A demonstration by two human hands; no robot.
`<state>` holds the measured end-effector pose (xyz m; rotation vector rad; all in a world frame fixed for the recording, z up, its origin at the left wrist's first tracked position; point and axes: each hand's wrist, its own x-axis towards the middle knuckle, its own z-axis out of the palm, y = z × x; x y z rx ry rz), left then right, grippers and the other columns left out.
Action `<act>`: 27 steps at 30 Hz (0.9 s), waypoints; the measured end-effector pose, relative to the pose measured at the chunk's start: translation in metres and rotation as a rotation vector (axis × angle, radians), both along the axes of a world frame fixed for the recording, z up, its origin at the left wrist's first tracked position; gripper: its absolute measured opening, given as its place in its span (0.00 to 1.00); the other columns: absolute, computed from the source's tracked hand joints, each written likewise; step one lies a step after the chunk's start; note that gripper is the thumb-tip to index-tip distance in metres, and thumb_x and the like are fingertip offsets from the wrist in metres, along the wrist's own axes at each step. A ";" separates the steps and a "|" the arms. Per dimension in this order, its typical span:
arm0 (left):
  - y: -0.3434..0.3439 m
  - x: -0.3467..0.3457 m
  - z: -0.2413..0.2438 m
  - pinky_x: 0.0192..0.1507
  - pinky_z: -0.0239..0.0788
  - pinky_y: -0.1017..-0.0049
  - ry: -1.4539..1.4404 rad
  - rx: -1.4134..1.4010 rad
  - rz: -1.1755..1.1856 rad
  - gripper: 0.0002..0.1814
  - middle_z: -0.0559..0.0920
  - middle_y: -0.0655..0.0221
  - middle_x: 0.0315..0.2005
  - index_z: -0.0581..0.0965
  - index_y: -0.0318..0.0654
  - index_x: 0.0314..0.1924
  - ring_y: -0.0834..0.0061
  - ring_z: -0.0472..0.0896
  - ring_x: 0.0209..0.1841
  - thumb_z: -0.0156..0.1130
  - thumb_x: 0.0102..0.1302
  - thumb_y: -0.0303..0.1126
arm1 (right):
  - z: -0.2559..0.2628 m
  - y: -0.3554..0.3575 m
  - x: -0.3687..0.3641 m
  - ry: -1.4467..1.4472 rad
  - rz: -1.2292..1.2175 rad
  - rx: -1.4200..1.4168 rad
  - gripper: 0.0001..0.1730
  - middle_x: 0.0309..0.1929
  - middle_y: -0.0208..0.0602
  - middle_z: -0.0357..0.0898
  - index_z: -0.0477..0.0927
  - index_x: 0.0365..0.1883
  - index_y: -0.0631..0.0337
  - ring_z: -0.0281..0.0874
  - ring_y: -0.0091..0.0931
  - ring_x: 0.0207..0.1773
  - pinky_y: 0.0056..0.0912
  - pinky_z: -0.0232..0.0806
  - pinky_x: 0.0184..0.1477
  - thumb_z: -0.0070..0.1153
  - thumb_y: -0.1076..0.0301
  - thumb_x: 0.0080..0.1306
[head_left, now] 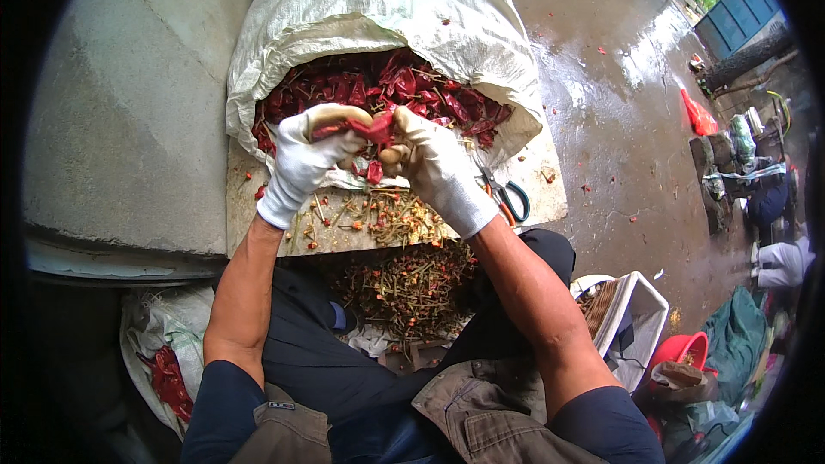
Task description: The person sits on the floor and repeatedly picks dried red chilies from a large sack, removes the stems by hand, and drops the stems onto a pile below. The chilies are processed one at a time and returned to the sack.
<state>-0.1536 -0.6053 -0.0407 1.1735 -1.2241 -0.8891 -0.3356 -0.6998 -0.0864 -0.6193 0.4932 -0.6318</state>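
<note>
In white gloves with tan fingertips, my left hand (316, 145) and my right hand (432, 161) meet at the mouth of a white woven sack (399, 0). A dried red chili pepper (377, 129) is held between them, its ends partly hidden by the fingers. Many dried red chilies (341, 90) fill the sack's opening. Cut stems (399, 216) lie on the board (251, 219) below the sack. Scissors (509, 196) with dark and orange handles rest on the board beside my right wrist.
A heap of stems (406, 290) lies between my knees. Another woven sack with chilies (167, 380) stands at lower left. At right are a white basket (638, 328), a red basin (683, 348) and a wet floor (599, 142). A concrete surface (142, 109) borders the board's left side.
</note>
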 end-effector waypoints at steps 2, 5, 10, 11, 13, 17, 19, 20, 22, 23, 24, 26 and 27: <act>0.001 0.001 0.003 0.27 0.71 0.83 -0.100 -0.009 -0.051 0.11 0.87 0.71 0.32 0.86 0.29 0.51 0.88 0.78 0.26 0.72 0.71 0.26 | 0.003 0.000 -0.003 -0.001 -0.045 -0.106 0.18 0.37 0.32 0.87 0.84 0.54 0.64 0.81 0.20 0.29 0.23 0.69 0.30 0.61 0.57 0.79; 0.002 0.011 0.010 0.25 0.70 0.83 0.008 0.113 -0.082 0.15 0.87 0.68 0.32 0.84 0.26 0.53 0.87 0.78 0.25 0.69 0.74 0.31 | 0.011 0.001 -0.008 0.103 -0.161 -0.281 0.13 0.38 0.32 0.88 0.85 0.54 0.66 0.83 0.19 0.33 0.21 0.74 0.34 0.63 0.68 0.76; -0.003 0.010 0.014 0.38 0.77 0.82 -0.027 0.271 -0.055 0.23 0.89 0.62 0.49 0.80 0.29 0.64 0.83 0.85 0.41 0.68 0.76 0.37 | 0.020 0.008 -0.001 0.299 -0.236 -0.684 0.12 0.44 0.34 0.90 0.86 0.53 0.69 0.84 0.18 0.43 0.23 0.78 0.48 0.63 0.75 0.74; -0.005 -0.001 0.007 0.39 0.77 0.81 0.101 0.226 -0.139 0.27 0.88 0.64 0.48 0.78 0.31 0.67 0.82 0.87 0.44 0.70 0.74 0.38 | 0.020 0.012 0.000 0.351 -0.222 -0.748 0.12 0.44 0.33 0.90 0.86 0.53 0.70 0.83 0.17 0.42 0.23 0.77 0.47 0.63 0.75 0.74; -0.002 -0.005 0.004 0.41 0.79 0.79 0.068 0.391 -0.236 0.29 0.88 0.66 0.47 0.76 0.31 0.69 0.81 0.87 0.43 0.71 0.73 0.37 | 0.020 0.014 0.001 0.341 -0.217 -0.824 0.12 0.43 0.33 0.90 0.87 0.54 0.68 0.83 0.17 0.42 0.22 0.77 0.47 0.61 0.76 0.74; -0.011 0.010 -0.008 0.43 0.81 0.76 -0.084 0.291 -0.181 0.25 0.88 0.64 0.44 0.76 0.32 0.68 0.78 0.88 0.39 0.65 0.73 0.29 | 0.019 0.008 0.000 0.291 -0.167 -0.721 0.13 0.42 0.32 0.90 0.87 0.54 0.68 0.83 0.16 0.42 0.22 0.76 0.48 0.60 0.76 0.74; -0.019 0.044 -0.012 0.42 0.81 0.76 -0.186 0.354 -0.059 0.21 0.89 0.62 0.44 0.79 0.30 0.63 0.80 0.86 0.39 0.64 0.71 0.26 | 0.018 0.001 -0.004 0.357 -0.257 -0.789 0.13 0.44 0.31 0.90 0.87 0.55 0.68 0.84 0.16 0.42 0.22 0.76 0.48 0.59 0.75 0.76; -0.023 0.062 -0.015 0.42 0.81 0.76 -0.196 0.446 0.087 0.21 0.89 0.63 0.43 0.80 0.31 0.62 0.79 0.86 0.38 0.64 0.69 0.23 | 0.019 -0.005 -0.005 0.435 -0.275 -0.834 0.13 0.44 0.34 0.89 0.86 0.56 0.69 0.86 0.18 0.41 0.23 0.78 0.47 0.58 0.75 0.77; -0.027 0.090 -0.029 0.43 0.80 0.74 -0.314 0.443 0.237 0.20 0.89 0.63 0.42 0.82 0.32 0.59 0.76 0.87 0.39 0.66 0.67 0.23 | 0.017 -0.011 -0.008 0.322 -0.279 -0.746 0.13 0.45 0.37 0.89 0.85 0.57 0.70 0.88 0.22 0.42 0.25 0.80 0.48 0.58 0.75 0.77; -0.030 0.099 -0.040 0.44 0.80 0.72 -0.433 0.382 0.259 0.20 0.90 0.63 0.42 0.82 0.32 0.58 0.74 0.87 0.40 0.67 0.66 0.25 | 0.016 -0.012 -0.008 0.327 -0.282 -0.708 0.14 0.45 0.38 0.89 0.85 0.57 0.71 0.89 0.23 0.43 0.25 0.81 0.48 0.58 0.75 0.77; -0.033 0.107 -0.050 0.45 0.80 0.71 -0.542 0.366 0.290 0.20 0.90 0.63 0.42 0.83 0.32 0.57 0.72 0.88 0.41 0.69 0.65 0.27 | 0.015 -0.013 -0.008 0.286 -0.283 -0.727 0.14 0.45 0.38 0.89 0.85 0.57 0.71 0.89 0.23 0.43 0.25 0.80 0.47 0.58 0.75 0.77; -0.043 0.118 -0.068 0.55 0.79 0.62 -0.925 0.460 0.282 0.24 0.89 0.57 0.46 0.85 0.40 0.56 0.57 0.88 0.50 0.73 0.60 0.39 | 0.013 -0.013 -0.009 0.277 -0.290 -0.728 0.13 0.45 0.37 0.89 0.85 0.57 0.70 0.88 0.22 0.42 0.24 0.80 0.47 0.58 0.75 0.77; -0.046 0.118 -0.076 0.56 0.78 0.59 -1.067 0.540 0.271 0.25 0.89 0.55 0.48 0.85 0.44 0.55 0.52 0.87 0.52 0.74 0.59 0.42 | 0.013 -0.013 -0.008 0.276 -0.291 -0.720 0.13 0.45 0.37 0.89 0.85 0.57 0.70 0.88 0.22 0.42 0.23 0.80 0.46 0.58 0.75 0.77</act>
